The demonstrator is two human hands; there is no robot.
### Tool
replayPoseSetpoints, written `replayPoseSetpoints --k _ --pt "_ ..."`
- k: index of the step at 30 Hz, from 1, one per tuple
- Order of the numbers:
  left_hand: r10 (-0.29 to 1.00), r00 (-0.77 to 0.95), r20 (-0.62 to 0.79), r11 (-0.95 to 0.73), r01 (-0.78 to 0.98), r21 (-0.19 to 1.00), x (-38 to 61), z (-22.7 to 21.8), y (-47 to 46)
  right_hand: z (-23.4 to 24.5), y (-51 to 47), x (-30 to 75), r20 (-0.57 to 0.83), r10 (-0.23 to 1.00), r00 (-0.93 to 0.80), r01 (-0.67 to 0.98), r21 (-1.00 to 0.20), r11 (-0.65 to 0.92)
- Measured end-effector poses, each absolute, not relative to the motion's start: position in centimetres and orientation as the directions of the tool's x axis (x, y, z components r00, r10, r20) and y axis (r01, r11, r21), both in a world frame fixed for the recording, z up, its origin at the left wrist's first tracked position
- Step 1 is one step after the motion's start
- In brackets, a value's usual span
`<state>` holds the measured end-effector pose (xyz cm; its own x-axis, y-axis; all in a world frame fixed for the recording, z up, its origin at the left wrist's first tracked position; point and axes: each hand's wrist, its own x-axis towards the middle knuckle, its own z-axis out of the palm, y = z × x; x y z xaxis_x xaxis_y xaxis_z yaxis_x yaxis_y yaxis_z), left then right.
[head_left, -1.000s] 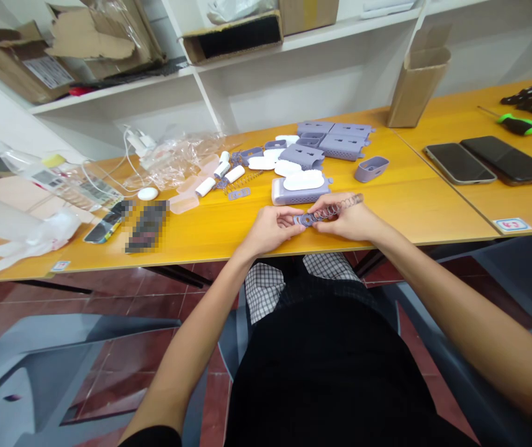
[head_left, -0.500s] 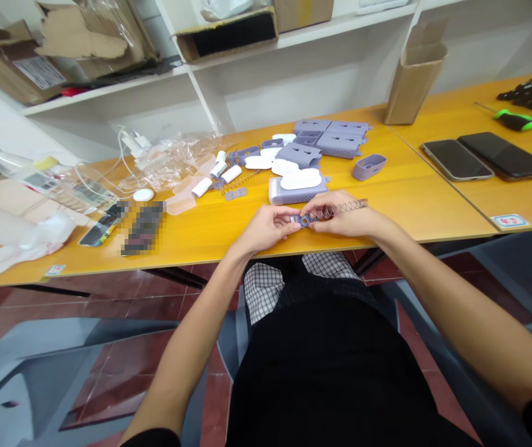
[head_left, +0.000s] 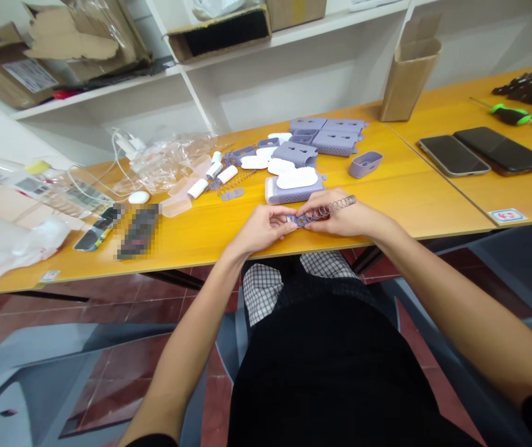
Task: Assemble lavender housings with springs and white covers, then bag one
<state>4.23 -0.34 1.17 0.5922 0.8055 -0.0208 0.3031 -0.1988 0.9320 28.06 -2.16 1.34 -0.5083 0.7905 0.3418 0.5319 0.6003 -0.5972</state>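
Note:
Close to the table's front edge, my left hand (head_left: 264, 228) pinches the left end of a small purple plate (head_left: 300, 221) with holes. My right hand (head_left: 340, 217) grips the plate's other end, its fingers closed. A coil spring (head_left: 339, 203) runs from the plate across my right fingers, its free end pointing right. Something small and white shows at my left fingertips, too small to name. Just beyond lies a purple case (head_left: 288, 195) with a white oval cover (head_left: 297, 179) on it. A similar flat plate (head_left: 232, 194) and another spring (head_left: 235, 182) rest to the left.
Purple shells (head_left: 338, 141), white cylinders (head_left: 197, 188) and a purple cup-like part (head_left: 365, 164) lie farther back. Two phones (head_left: 454, 155), a green-black screwdriver (head_left: 510, 114) and an upright cardboard box (head_left: 408, 81) stand or lie right. Clear plastic wrapping (head_left: 158, 164) is at left.
The camera view has shifted slightly. Both hands keep hold of the small plate, and the spring's free end has tilted a little; otherwise little differs.

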Motion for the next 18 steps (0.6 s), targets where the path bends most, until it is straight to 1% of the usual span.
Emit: replayPoseSetpoints --k 12,18 --pt "0.84 0.542 -0.019 -0.183 0.315 0.931 4.59 1.28 -0.78 1.09 -2.22 27.75 0.367 0.765 -0.529 0.563 -0.522 0.64" --pt "0.859 0.513 -0.003 -0.177 0.301 0.937 4.66 1.08 -0.92 0.73 -2.14 27.31 0.419 0.76 -0.497 0.564 -0.509 0.65"
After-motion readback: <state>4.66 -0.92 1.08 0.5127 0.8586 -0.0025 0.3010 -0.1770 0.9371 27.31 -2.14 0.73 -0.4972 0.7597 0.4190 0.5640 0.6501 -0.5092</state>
